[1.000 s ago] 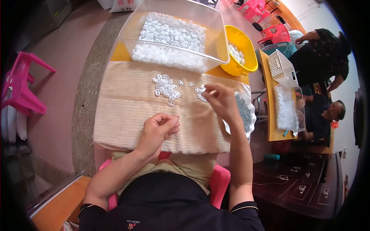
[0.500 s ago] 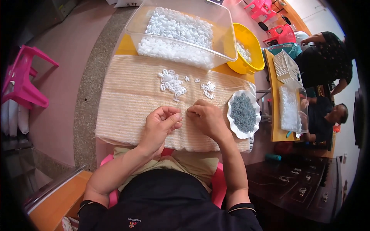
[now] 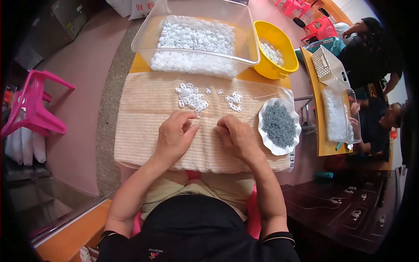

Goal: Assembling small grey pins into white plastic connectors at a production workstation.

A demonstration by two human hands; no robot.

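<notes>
My left hand (image 3: 176, 136) is at the near edge of a loose pile of small white oval plastic pieces with holes (image 3: 192, 98). Its fingertips reach the lowest piece, and its thumb stands apart from the fingers. To the right, my right hand (image 3: 239, 136) rests low over the striped towel (image 3: 144, 131) with fingers curled in toward the thumb. Whatever lies between those fingertips is hidden. A smaller group of white pieces (image 3: 234, 101) lies beyond the right hand. Beside that hand, a white wavy-rimmed plate (image 3: 298, 130) holds many small grey-blue parts (image 3: 278, 124).
Behind the towel stands a clear plastic bin (image 3: 244, 43) of white pieces, with a yellow basin (image 3: 290, 54) to its right. A thin white stick (image 3: 265, 95) lies near the plate. Two people work at another table (image 3: 321, 146) on the right. A pink stool (image 3: 37, 102) stands left.
My left hand has moved forward to the pile, and its thumb and fingers have parted. The right hand has shifted slightly right, away from the left. The whole view has turned a little.
</notes>
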